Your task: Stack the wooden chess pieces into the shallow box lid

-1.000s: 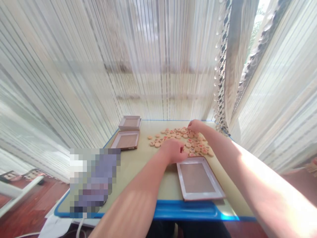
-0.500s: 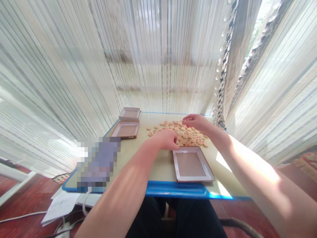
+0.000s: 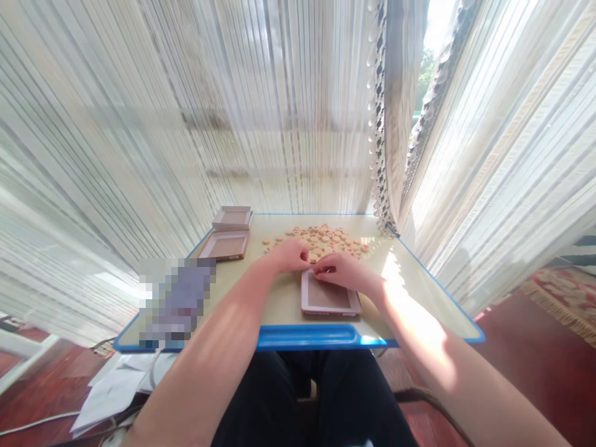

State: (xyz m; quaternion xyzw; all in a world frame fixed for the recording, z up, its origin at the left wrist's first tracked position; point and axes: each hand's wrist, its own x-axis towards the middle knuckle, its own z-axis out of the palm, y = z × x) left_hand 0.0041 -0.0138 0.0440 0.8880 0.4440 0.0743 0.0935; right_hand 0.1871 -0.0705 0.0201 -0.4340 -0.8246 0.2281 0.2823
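Right hand (image 3: 342,268) curled over the far-left corner of the box (image 3: 326,295), grip hidden, can't tell | left hand (image 3: 289,254) curled beside it, nearer the discs (image 3: 322,238), grip unclear too | discs just beyond, towards counter's (image 3: 419,292) far edge!

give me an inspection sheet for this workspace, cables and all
Surface: pale table with blue edging, sunlit patches at right.
Job's things: round pieces, clustered; shallow tray on their near side.
Clutter: more trays far left; pixelated item nearer, unidentifiable.
Hands: left hand curled by the shallow tray's far edge; right hand over its far part; whether the fingers hold anything is unclear.
Cables: white cable across the floor, left.
Surroundings: striped curtain behind the table; papers below its near left corner.
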